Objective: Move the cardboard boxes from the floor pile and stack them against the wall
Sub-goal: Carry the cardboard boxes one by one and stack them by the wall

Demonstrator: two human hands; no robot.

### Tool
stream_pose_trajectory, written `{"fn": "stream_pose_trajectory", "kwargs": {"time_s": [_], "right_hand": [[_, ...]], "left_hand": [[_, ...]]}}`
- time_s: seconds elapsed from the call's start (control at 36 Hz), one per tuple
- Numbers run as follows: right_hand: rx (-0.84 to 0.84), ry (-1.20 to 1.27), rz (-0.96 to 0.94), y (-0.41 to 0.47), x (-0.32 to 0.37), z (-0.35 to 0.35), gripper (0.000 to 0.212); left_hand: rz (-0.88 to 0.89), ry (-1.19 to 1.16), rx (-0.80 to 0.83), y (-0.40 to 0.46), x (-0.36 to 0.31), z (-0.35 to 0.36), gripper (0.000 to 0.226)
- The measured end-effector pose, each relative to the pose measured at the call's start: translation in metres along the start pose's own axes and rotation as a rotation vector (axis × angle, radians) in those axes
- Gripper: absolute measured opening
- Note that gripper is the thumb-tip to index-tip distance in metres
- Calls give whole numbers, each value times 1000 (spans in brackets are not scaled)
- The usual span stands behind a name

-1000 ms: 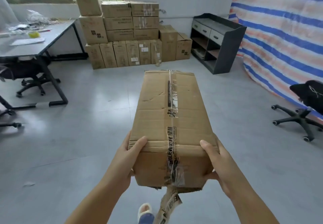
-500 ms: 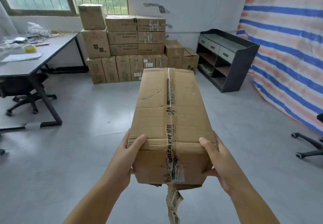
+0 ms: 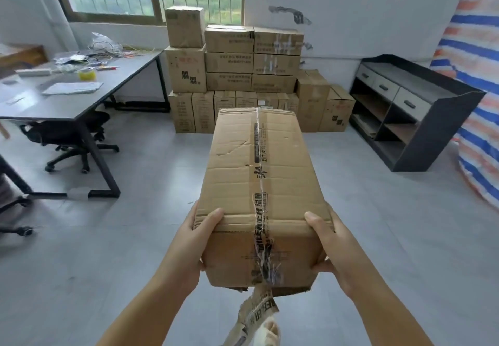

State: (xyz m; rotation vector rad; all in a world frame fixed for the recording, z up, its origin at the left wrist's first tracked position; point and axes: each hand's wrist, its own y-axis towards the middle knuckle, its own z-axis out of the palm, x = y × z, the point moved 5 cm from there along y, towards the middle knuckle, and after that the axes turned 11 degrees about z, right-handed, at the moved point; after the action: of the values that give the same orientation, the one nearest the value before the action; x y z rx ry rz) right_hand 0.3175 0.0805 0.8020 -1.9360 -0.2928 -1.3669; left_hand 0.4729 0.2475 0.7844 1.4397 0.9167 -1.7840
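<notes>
I am carrying the box [image 3: 260, 183] out in front of me, long side pointing toward the stack [image 3: 243, 75] against the wall. Printed tape is running down the box's top seam; its dark lettering is too smeared for me to read, and a torn strip [image 3: 256, 316] is dangling beneath the near end. The stack's boxes are carrying dark print I cannot make out. My left hand [image 3: 194, 243] is gripping the near left corner, thumb curled over the top edge, and my right hand [image 3: 330, 240] is gripping the near right corner likewise. Compared with half a second ago, the stack is looming larger and nearer beyond the box, and the desk [image 3: 67, 102] left of the stack is showing closer.
</notes>
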Motion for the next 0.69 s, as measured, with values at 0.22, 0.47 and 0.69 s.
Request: {"fn": "stream_pose_trajectory", "kwargs": {"time_s": [0.22, 0.47, 0.69], "right_hand": [[103, -38, -30, 136, 77, 17, 19], [172, -73, -36, 274, 148, 45, 31], [174, -83, 5, 392, 188, 91, 34]], "left_hand": [[37, -11, -92, 131, -22, 19, 17], [50, -4, -164, 265, -43, 34, 19], [5, 24, -191, 397, -35, 21, 22]]}}
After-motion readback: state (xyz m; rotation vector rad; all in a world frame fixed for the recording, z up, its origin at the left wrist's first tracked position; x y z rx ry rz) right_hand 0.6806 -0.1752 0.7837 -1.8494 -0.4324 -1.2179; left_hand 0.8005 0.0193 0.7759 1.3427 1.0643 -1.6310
